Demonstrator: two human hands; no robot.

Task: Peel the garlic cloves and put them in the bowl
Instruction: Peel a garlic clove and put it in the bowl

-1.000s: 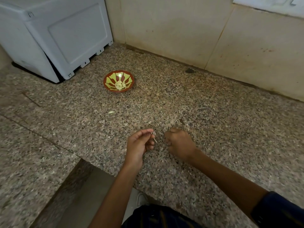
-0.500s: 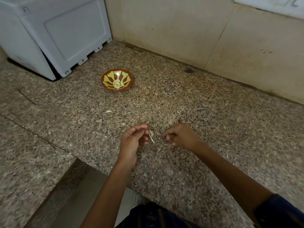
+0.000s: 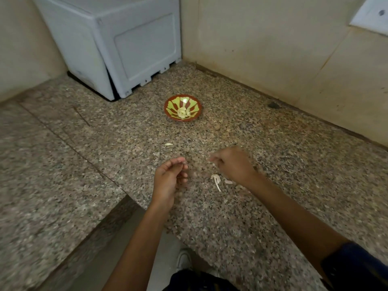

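Observation:
A red and green patterned bowl (image 3: 168, 106) stands on the granite counter (image 3: 273, 206) and holds several peeled garlic cloves (image 3: 183, 113). My left hand (image 3: 168, 177) hovers in front of it with loosely curled fingers, and I see nothing in it. To its right, my right hand (image 3: 233, 164) is blurred; its fingertips pinch something small and pale that looks like a garlic clove. A strip of white garlic peel (image 3: 216, 181) lies on the counter between the hands. A small pale scrap (image 3: 169, 144) lies nearer the bowl.
A pale grey appliance (image 3: 126, 49) fills the back left corner. Beige walls close the counter at the back and right, with a dark spot (image 3: 273, 105) at the wall's foot. The counter's front edge cuts in at lower left, above the floor and my shoe (image 3: 183, 259).
My left hand has let go of the peel, which now lies on the counter. My right hand has lifted and moved away to the right. The view has tilted up.

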